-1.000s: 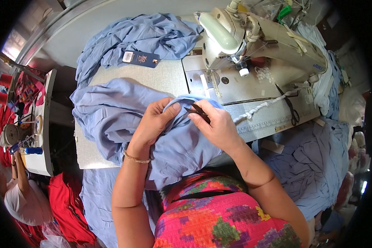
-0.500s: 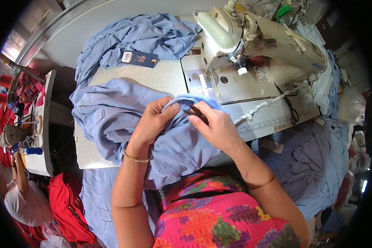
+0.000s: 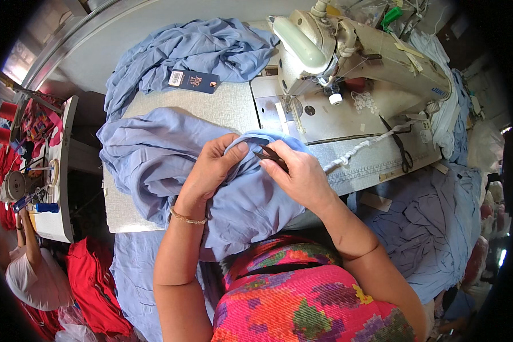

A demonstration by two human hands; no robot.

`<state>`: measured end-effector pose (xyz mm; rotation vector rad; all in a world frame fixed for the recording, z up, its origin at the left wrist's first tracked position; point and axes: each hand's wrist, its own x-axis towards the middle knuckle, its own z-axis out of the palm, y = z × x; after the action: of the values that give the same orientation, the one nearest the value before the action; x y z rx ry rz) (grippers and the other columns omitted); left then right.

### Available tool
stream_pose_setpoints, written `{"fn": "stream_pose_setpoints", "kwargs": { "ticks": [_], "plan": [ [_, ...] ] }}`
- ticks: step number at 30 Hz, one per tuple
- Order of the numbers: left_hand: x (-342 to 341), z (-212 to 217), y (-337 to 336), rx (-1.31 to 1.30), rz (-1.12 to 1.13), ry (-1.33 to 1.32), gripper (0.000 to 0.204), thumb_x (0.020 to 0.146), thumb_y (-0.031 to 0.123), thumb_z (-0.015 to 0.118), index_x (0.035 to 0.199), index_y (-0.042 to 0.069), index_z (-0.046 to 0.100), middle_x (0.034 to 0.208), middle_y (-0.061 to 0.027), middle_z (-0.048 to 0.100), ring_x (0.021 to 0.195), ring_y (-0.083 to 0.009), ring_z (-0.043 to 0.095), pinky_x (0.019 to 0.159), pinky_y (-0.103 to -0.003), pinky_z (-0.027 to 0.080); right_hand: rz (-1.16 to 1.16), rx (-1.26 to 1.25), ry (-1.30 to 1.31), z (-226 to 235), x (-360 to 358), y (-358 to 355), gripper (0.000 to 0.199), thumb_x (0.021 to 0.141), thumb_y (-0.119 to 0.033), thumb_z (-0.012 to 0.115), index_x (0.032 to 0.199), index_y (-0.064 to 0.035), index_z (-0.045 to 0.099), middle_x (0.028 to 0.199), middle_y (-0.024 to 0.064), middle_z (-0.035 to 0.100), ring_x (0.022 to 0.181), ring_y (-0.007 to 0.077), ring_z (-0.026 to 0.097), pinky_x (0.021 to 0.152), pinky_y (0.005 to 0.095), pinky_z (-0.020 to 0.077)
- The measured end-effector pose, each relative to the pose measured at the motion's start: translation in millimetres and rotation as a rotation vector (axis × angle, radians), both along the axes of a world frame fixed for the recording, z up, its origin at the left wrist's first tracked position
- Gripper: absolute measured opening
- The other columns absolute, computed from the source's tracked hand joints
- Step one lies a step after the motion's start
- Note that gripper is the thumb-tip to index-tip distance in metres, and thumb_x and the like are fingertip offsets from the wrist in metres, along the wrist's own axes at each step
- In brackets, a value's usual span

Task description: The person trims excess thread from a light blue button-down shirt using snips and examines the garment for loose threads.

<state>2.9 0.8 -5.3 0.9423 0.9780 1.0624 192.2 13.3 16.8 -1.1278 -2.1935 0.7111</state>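
Note:
A light blue garment [image 3: 171, 142] lies bunched across the front of the sewing table and hangs over its edge toward my lap. My left hand [image 3: 214, 162] pinches a fold of it between thumb and fingers. Close beside, my right hand [image 3: 299, 174] is closed around small dark thread snips [image 3: 272, 158]. Their two pointed blades stand slightly apart, aimed left at the gathered cloth next to my left thumb. My right fingers partly hide the snips' body, and the cloth covers some of my left fingertips.
Behind my hands stands a sewing machine [image 3: 359, 51]. Black scissors [image 3: 403, 149] lie at the table's right, near a twisted white cord [image 3: 362, 149] and small white buttons [image 3: 363, 102]. More blue cloth [image 3: 182, 54] with a dark tag [image 3: 194, 81] sits at the back left. A co-worker [image 3: 34, 268] is far left.

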Motion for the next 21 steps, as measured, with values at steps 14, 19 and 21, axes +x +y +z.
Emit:
{"fn": "stream_pose_setpoints", "kwargs": {
  "ticks": [14, 19, 21],
  "plan": [
    [1, -4, 1, 0.019, 0.015, -0.030, 0.016, 0.089, 0.018, 0.058, 0.090, 0.003, 0.062, 0.071, 0.0078, 0.054, 0.058, 0.0016, 0.041, 0.050, -0.015, 0.031, 0.003, -0.039, -0.042, 5, -1, 0, 0.023, 0.084, -0.023, 0.059, 0.098, -0.0052, 0.053, 0.082, 0.0171, 0.062, 0.077, 0.0374, 0.060, 0.062, 0.0402, 0.0468],
    [-2, -1, 2, -0.010, -0.019, 0.011, 0.016, 0.089, 0.018, 0.059, 0.089, 0.003, 0.063, 0.072, 0.0067, 0.056, 0.058, 0.0012, 0.042, 0.050, -0.015, 0.031, 0.003, -0.014, 0.053, -3, -3, 0, 0.021, 0.085, -0.021, 0.059, 0.096, -0.0046, 0.054, 0.076, 0.0156, 0.061, 0.069, 0.0336, 0.060, 0.059, 0.0370, 0.0462],
    [-4, 2, 1, -0.018, -0.039, 0.010, 0.015, 0.088, 0.018, 0.059, 0.090, 0.003, 0.063, 0.074, 0.0061, 0.057, 0.060, 0.0010, 0.043, 0.051, -0.015, 0.033, 0.003, -0.033, 0.110, -7, -4, 0, 0.020, 0.085, -0.021, 0.059, 0.095, -0.0044, 0.055, 0.074, 0.0151, 0.060, 0.066, 0.0319, 0.060, 0.058, 0.0357, 0.0458]
  ]
}}
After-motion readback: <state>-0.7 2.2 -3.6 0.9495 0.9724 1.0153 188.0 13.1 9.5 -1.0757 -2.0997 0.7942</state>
